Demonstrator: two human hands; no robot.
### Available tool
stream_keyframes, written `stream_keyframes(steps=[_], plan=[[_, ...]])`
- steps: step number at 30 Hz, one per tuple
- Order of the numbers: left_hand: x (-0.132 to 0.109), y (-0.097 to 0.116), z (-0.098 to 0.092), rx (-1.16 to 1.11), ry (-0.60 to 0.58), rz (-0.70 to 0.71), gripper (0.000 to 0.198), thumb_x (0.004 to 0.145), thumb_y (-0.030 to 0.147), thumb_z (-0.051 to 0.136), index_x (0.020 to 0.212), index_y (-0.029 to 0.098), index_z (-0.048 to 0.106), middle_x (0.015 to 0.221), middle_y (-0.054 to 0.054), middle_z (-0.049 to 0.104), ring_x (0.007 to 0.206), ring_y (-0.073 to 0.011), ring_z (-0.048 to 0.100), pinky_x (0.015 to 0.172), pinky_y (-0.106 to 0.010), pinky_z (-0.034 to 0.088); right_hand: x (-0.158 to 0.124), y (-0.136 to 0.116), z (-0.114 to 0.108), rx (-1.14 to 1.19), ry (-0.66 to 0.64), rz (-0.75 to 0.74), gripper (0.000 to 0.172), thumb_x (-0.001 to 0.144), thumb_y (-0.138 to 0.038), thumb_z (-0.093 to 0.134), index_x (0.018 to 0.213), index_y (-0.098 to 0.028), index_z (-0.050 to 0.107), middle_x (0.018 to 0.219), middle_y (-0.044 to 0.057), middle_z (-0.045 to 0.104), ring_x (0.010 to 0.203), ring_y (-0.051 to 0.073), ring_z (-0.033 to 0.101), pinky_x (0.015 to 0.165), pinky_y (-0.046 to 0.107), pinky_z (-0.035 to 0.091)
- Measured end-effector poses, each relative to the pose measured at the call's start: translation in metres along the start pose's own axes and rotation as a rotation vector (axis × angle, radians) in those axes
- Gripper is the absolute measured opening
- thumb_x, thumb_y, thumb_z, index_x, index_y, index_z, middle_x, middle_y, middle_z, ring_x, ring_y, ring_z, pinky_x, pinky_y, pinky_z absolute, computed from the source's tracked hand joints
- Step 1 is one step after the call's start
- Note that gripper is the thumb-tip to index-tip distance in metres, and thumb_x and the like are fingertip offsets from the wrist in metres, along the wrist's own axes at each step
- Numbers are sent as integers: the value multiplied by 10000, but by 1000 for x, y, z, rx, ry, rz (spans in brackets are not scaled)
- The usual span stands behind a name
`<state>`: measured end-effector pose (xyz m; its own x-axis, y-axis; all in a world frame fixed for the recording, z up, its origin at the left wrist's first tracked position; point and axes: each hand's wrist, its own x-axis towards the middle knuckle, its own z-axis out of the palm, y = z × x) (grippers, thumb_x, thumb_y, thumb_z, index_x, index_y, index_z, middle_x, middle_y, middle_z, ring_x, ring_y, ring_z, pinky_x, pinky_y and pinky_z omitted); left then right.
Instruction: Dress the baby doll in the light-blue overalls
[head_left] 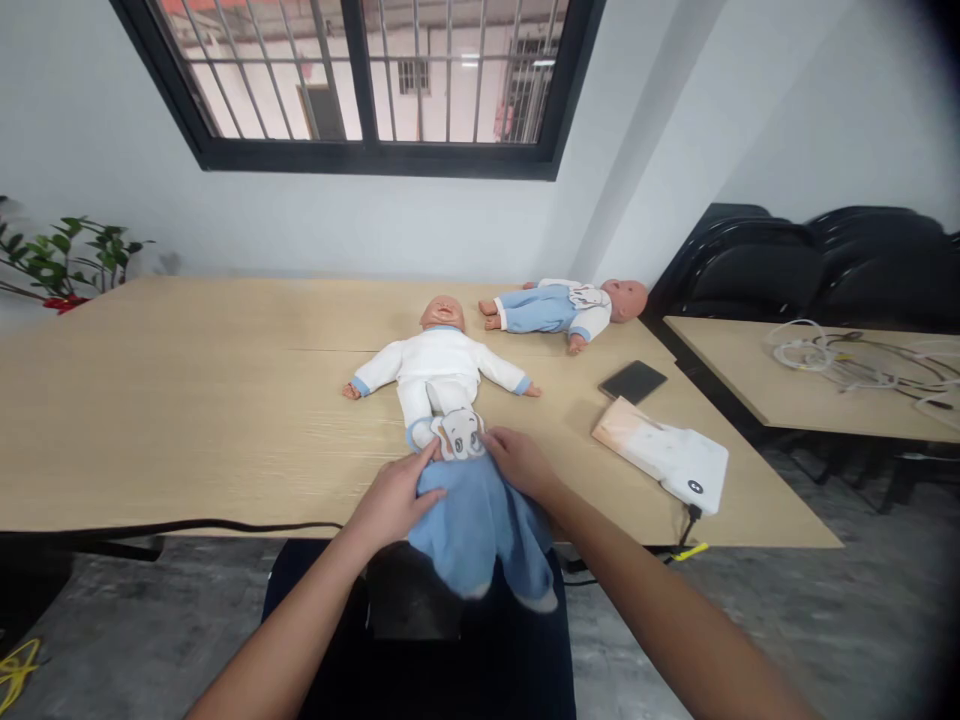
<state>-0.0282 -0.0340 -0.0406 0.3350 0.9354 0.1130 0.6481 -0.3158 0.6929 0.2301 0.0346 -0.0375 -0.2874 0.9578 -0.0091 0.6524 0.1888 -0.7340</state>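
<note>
Blue overalls: I am holding the blue overalls [469, 510] lower centre in the frame, their legs hanging past the table's [225, 400] front edge.
Doll: I am apparently lining them up with the feet of the doll [439, 350] lying mid-frame; the next move probably calls for opening the top.
Left hand: my left hand [394, 500] is gripping their upper left side.
Right hand: my right hand [521, 460] is pinching the upper right, beside the elephant patch [461, 435].
</note>
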Motion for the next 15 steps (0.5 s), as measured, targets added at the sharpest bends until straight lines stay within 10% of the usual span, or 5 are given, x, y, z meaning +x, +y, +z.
stream_keyframes(steps=[9,15], plan=[[25,-9,-18,-137,324,-117,458,969,428,641,1395,265,598,1285,-92,721,1159,-285,676,1008,-444,529,39,-11,-21,263,143,-89,402,967,-538,502,772,-199,596,703,-24,543,699,153,488,674,267,397],[-2,-2,-18,-58,120,29,253,957,399,665,1176,276,698,1166,-64,722,1138,-282,622,1026,-457,475,-1,9,-50,155,-102,-102,491,972,-612,511,748,-188,615,691,-10,554,672,152,481,628,277,384]])
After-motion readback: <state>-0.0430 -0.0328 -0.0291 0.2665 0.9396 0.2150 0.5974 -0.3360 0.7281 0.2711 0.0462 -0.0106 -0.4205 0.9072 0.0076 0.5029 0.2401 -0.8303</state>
